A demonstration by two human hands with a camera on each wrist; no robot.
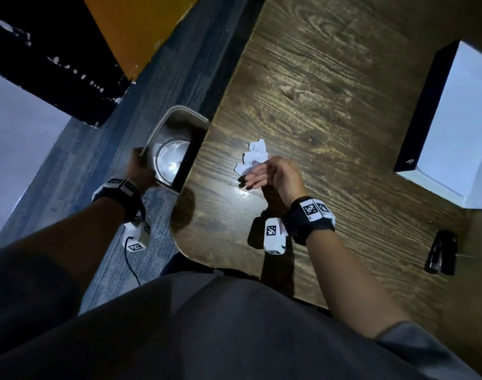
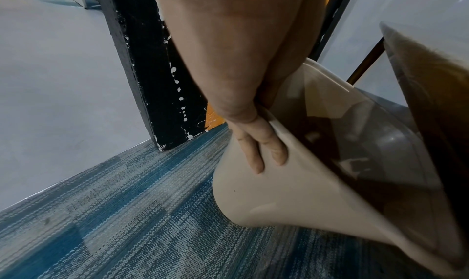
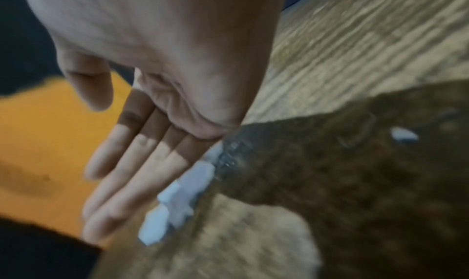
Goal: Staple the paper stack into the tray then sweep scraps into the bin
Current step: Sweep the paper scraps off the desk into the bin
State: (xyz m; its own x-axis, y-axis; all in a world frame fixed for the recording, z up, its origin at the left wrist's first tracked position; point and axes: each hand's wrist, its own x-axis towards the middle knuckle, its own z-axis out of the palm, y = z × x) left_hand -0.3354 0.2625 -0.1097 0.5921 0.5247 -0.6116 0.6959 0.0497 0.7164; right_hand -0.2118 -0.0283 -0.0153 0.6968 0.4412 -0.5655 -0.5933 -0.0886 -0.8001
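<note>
While wood-grained and dark, counter (image 1: 330, 100) filling the right of the head view, rounded corner nearest the body. Carpeted floor (image 1: 157, 259) in blue-grey weave to its left, lower down.

Black tray (image 1: 415, 111) with white paper stack (image 1: 464, 127) lying inside, at the far right of the counter, well apart from both hands.

Pale bin (image 1: 177, 116) off the counter's left edge, tilted, rim just beside the counter edge, shiny inside showing. Seen from the left wrist view as a cream wall (image 2: 266, 199) with fingers (image 2: 253, 153) pressed flat down its outer side.

Left hand (image 1: 141, 171) gripping the bin rim; thumb side hidden inside the rim, fingers outside.

Right hand (image 1: 278, 174) on edge on the counter, little-finger side down, fingers straight and together, holding nothing. Same hand in the right wrist view (image 3: 157, 102), palm flat and upright, blurred.

Black stapler (image 1: 441, 252) near the counter's near right edge, untouched, well apart from the hands.

White scraps (image 1: 252, 157) bunched against the far side of the right hand's fingers, on the counter between hand and bin; in the right wrist view a row of them (image 3: 177, 199) touching the little finger, one stray scrap (image 3: 403, 136) lying apart on the counter.
</note>
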